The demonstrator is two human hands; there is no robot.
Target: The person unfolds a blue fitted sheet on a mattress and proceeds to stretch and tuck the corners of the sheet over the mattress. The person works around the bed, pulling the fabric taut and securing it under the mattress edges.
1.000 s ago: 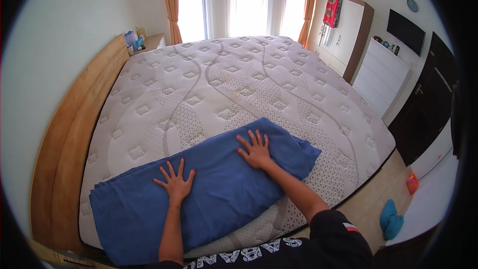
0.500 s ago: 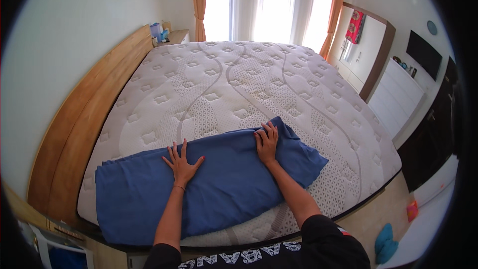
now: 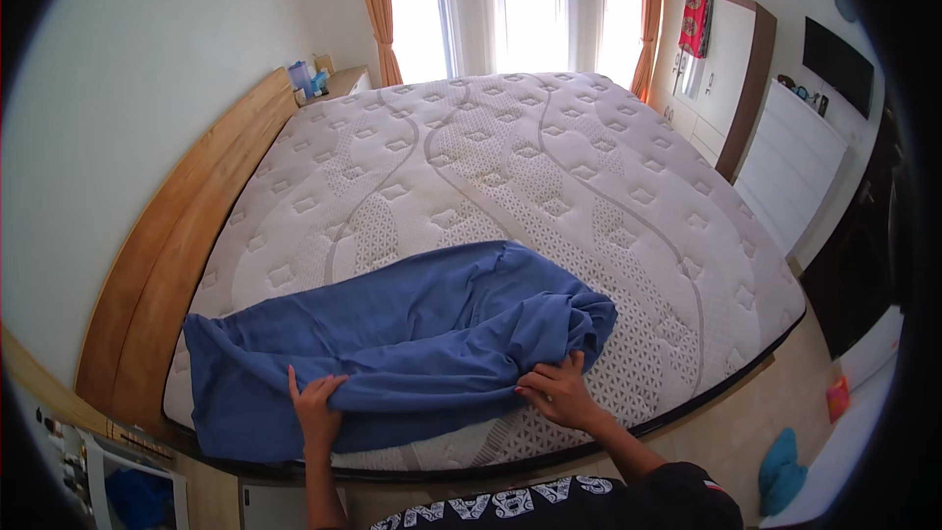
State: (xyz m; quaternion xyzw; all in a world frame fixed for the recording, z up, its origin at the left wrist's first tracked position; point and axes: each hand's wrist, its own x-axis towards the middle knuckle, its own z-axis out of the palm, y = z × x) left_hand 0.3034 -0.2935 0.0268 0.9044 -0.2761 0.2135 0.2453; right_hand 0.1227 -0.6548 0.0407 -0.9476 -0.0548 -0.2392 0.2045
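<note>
A blue bedsheet (image 3: 422, 309) lies loosely folded and rumpled across the near part of a bare mattress (image 3: 628, 186). My left hand (image 3: 318, 406) is at its front fold, one finger pointing up and the others bent over the cloth. Bunched fabric at the sheet's right end is gripped between the fingers and thumb of my right hand (image 3: 557, 391). Between the two hands the upper layer forms a long, thick crease, with a flatter layer showing behind it.
A wooden headboard (image 3: 162, 236) runs along the left. Farther back stand a bedside cabinet (image 3: 348, 81) and a wardrobe (image 3: 721, 69). White drawers (image 3: 790, 162) stand on the right, and a teal cloth item (image 3: 781, 471) lies on the floor. An open shelf (image 3: 137, 486) is at lower left.
Both hands have come back toward me, drawing the sheet's upper layer along. Previously flat under spread left fingers, the cloth is now creased and bunched at the right.
</note>
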